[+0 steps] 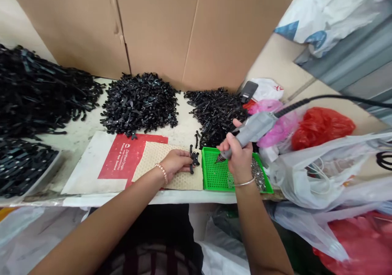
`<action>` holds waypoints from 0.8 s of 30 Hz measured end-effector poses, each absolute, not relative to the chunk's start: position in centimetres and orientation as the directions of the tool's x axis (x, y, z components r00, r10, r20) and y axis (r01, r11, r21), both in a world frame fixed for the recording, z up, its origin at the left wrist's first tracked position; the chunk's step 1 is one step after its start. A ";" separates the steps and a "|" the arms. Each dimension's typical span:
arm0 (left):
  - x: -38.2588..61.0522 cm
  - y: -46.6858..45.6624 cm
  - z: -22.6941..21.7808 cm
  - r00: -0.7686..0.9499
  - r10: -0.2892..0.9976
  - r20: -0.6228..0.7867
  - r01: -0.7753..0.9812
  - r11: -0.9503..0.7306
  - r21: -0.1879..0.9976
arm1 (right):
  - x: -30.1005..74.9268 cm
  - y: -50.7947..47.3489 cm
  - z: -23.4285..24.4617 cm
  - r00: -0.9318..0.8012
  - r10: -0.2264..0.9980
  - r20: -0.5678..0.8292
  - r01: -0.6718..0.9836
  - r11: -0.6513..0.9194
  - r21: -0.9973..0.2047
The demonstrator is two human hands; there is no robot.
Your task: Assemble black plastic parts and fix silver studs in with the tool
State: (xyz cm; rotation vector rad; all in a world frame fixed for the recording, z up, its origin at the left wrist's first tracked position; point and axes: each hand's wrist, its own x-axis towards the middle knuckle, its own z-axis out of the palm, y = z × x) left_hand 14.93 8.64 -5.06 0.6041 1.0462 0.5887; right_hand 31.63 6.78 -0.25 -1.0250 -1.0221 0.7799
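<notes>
My left hand rests on a beige textured mat and pinches a small black plastic part at the mat's right edge. My right hand is wrapped round a grey electric screwdriver, whose tip points down onto a green perforated tray. Small silvery screws lie in the tray's right side, partly hidden by my wrist. A black cable runs from the screwdriver off to the right.
Piles of black plastic parts lie at the back left, back middle and back right, against a cardboard wall. A tray of black parts sits at left. Red, pink and clear plastic bags crowd the right.
</notes>
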 end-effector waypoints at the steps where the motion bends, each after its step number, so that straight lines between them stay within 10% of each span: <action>1: 14.9 8.6 -5.0 0.379 0.696 -0.610 -0.149 0.697 0.702 | 32.0 6.3 -1.0 0.408 0.866 0.289 -0.067 0.344 -0.936; 24: 14.9 8.3 -4.7 0.324 0.723 -0.610 -0.130 0.672 0.729 | 32.1 4.1 -4.6 0.470 0.833 0.291 -0.086 0.372 -0.924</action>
